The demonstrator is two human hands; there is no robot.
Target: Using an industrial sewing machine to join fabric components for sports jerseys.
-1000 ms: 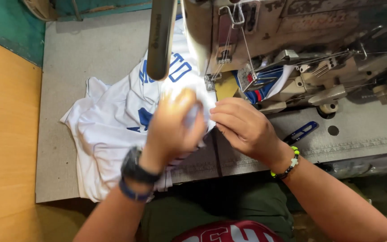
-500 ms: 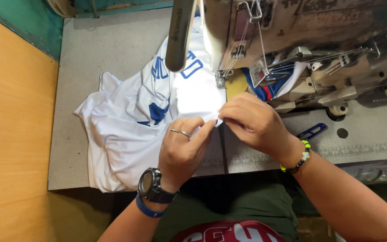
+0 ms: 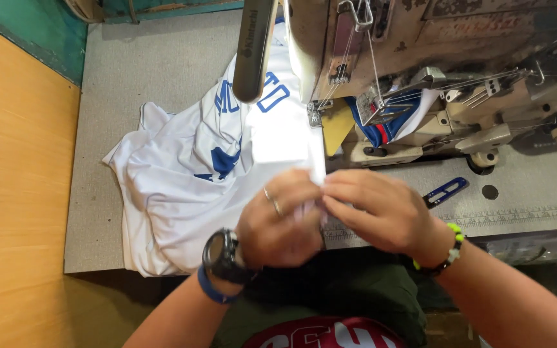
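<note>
Two hands meet at the near edge of the grey table (image 3: 130, 77): the left hand (image 3: 278, 222) and right hand (image 3: 378, 209) pinch the white garment's (image 3: 182, 193) edge, fingertips together. The garment spreads leftward, below the sewing machine (image 3: 420, 77). Blue snips (image 3: 445, 191) lie right.

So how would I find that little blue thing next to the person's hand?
Start at the big sewing machine at the top, then drop to the grey table below it. Just past the right hand lie small thread snips, flat on the table. They are the only thing there with a bright blue handle, slim and pointed, apart from the white shirt.
</note>
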